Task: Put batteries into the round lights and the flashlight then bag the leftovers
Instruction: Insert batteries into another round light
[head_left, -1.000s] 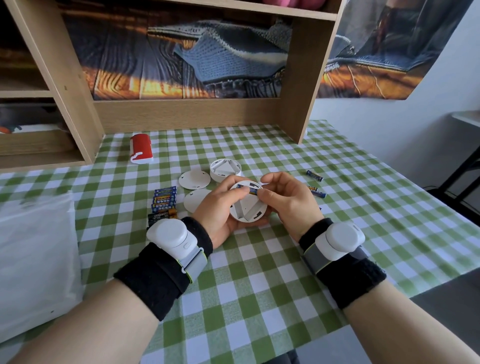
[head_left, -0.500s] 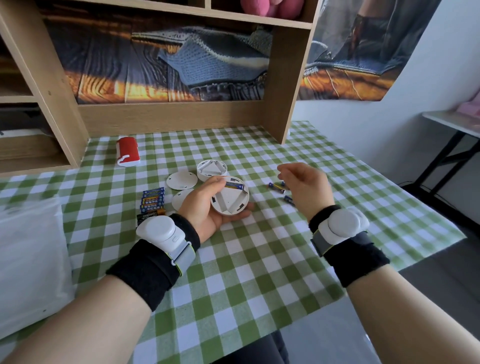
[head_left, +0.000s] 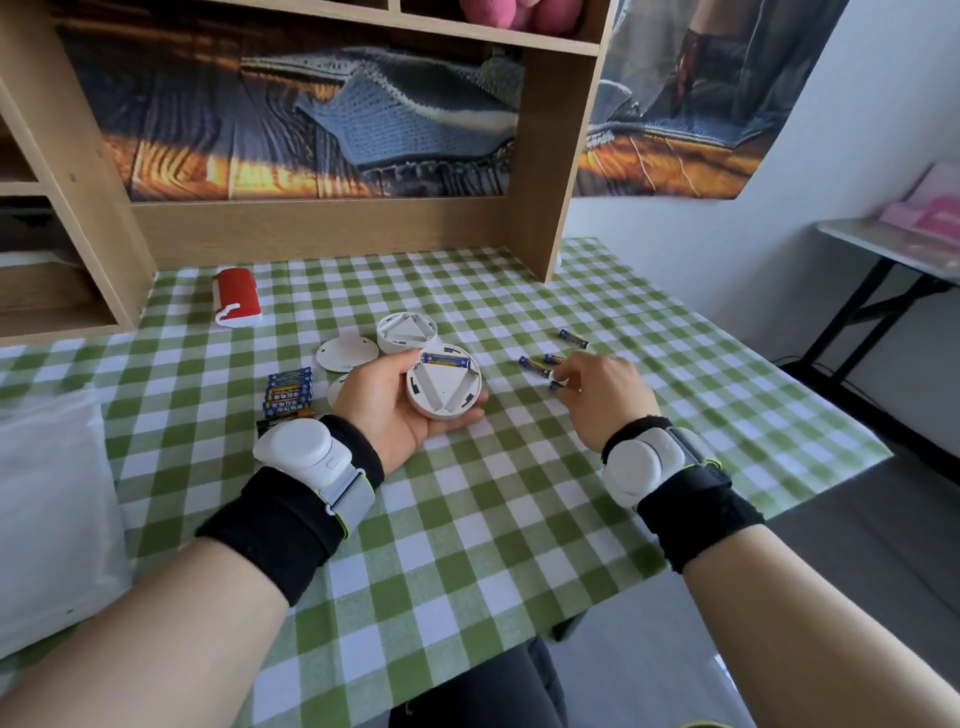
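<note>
My left hand (head_left: 387, 402) holds a white round light (head_left: 443, 384) back side up, its cover off, with one blue battery (head_left: 442, 358) in its far slot. My right hand (head_left: 602, 397) is down on the cloth to the right, its fingertips pinching a loose blue battery (head_left: 557, 385). Two more loose batteries (head_left: 535, 364) lie just beyond it and another (head_left: 574, 338) farther back. A second open round light (head_left: 406, 332) and a white cover (head_left: 347, 353) lie behind my left hand. A battery pack (head_left: 288, 397) lies to the left. The red flashlight (head_left: 236, 304) lies at the back left.
A green checked cloth (head_left: 493, 519) covers the table. A white plastic bag (head_left: 47, 514) lies at the left edge. A wooden shelf unit (head_left: 332, 234) stands along the back. Another table (head_left: 893, 249) stands at the far right.
My right hand left the round light and moved right and down to the loose batteries, closing its fingertips on one. My left hand still holds the light, now with one battery seated.
</note>
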